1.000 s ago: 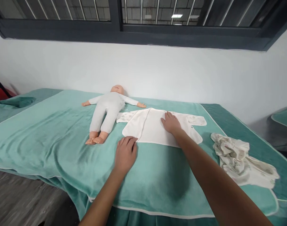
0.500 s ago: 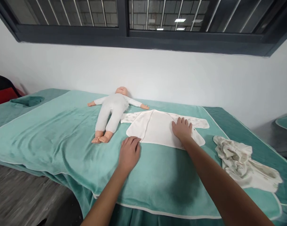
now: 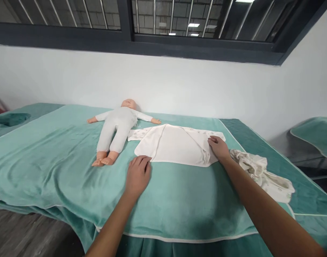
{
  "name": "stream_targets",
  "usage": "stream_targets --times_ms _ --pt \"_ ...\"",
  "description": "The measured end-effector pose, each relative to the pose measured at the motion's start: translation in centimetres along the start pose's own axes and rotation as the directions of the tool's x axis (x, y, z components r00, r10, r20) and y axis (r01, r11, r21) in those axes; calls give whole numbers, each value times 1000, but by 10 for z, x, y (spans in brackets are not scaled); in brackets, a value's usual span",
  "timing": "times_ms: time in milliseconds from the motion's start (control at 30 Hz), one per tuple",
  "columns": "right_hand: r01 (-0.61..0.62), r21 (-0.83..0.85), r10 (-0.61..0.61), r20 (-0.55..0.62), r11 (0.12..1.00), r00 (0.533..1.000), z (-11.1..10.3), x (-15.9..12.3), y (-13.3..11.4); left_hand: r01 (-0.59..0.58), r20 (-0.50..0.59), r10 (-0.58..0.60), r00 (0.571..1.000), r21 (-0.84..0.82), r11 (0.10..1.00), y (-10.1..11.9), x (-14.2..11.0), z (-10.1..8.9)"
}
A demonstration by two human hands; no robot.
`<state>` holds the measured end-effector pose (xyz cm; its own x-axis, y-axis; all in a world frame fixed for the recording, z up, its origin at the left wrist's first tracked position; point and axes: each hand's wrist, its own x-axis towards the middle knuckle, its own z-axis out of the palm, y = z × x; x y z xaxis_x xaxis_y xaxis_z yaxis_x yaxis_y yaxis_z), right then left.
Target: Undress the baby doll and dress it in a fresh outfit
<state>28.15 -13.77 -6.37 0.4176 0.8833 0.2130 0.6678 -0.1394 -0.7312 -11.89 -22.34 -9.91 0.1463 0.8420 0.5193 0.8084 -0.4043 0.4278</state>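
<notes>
A white baby shirt (image 3: 176,146) lies spread on the green sheet, its patterned sleeves stretched to both sides. My left hand (image 3: 138,175) rests palm down, fingers stretched out, with its fingertips at the shirt's lower left edge. At the shirt's right side, below the sleeve, my right hand (image 3: 219,147) has its fingers drawn together on the cloth, which is creased beside them. Part of that side is hidden under the hand. A baby doll (image 3: 117,125) in a white suit lies on its back to the left of the shirt, arms spread.
Crumpled patterned baby clothes (image 3: 262,175) lie right of my right forearm. The green sheet (image 3: 58,150) has a white-trimmed front edge hanging over the bed. Behind stands a white wall (image 3: 163,85) beneath a barred window (image 3: 163,44). Another green-covered surface (image 3: 316,134) shows at the right.
My right hand has slid rightward from the shirt's front to its side, its fingers drawing together. The right side of the shirt is now creased. My left hand stays at the lower left edge.
</notes>
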Motion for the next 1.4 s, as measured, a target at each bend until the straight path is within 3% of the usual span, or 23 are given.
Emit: stream_targets --times_ms 200,400,733,1033,1167,1400 --pt "53 264 -64 33 963 997 10 17 1 9 -8 -9 1000 12 1000 1 0 0" --pt "63 353 -100 87 934 991 7 20 0 8 -7 -8 1000 9 1000 0 -2 0" --pt "69 182 -98 158 981 983 -2 14 -6 9 -23 -8 1000 19 1000 -2 -3 1" --pt "43 -31 -42 45 999 998 -7 15 1 24 -22 -23 999 24 999 0 -2 -1" --pt "50 -167 -40 62 985 997 -12 10 3 25 -20 -24 1000 22 999 1 -2 -1" --pt "-38 -146 43 37 989 998 -19 -4 0 23 -28 -23 999 14 1000 -1 -2 0"
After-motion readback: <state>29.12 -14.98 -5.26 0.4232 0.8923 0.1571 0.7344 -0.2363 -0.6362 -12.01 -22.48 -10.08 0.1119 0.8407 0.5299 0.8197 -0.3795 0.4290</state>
